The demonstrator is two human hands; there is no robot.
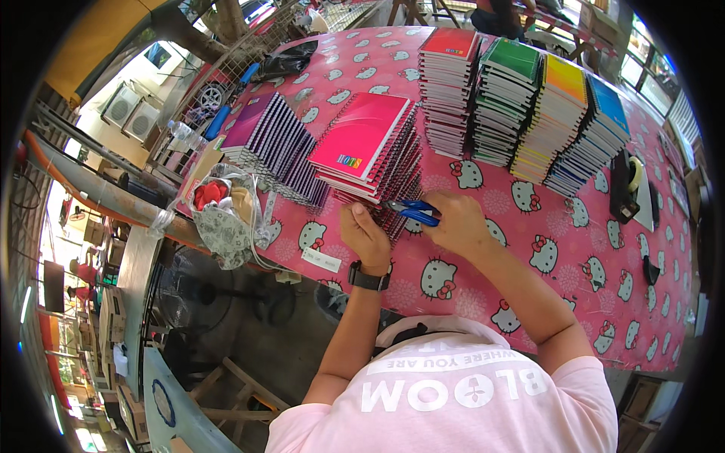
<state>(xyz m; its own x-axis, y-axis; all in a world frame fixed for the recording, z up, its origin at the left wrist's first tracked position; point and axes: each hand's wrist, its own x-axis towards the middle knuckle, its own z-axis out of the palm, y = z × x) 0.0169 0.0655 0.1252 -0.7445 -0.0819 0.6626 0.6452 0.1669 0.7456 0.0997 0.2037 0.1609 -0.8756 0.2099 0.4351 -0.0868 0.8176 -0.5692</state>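
Observation:
A tall stack of pink spiral notebooks [361, 136] stands on the table in front of me. My left hand [366, 232] is closed at the stack's near side, gripping a notebook low in the pile; its fingertips are partly hidden. In my right hand [459, 221] is a pair of pliers [414, 211] with blue handles. Their jaws touch the wire spiral at the stack's near right corner. To the left of the pink pile stands a stack of purple spiral notebooks [260, 132].
Red [449, 64], green [507, 94], yellow [555, 106] and blue notebook stacks [593, 136] stand at the back right. A tape dispenser [624, 185] lies at the right. A patterned bag [230, 226] hangs at the left edge, near a clear bottle [185, 134]. A black plastic bag [287, 60] lies at the far left.

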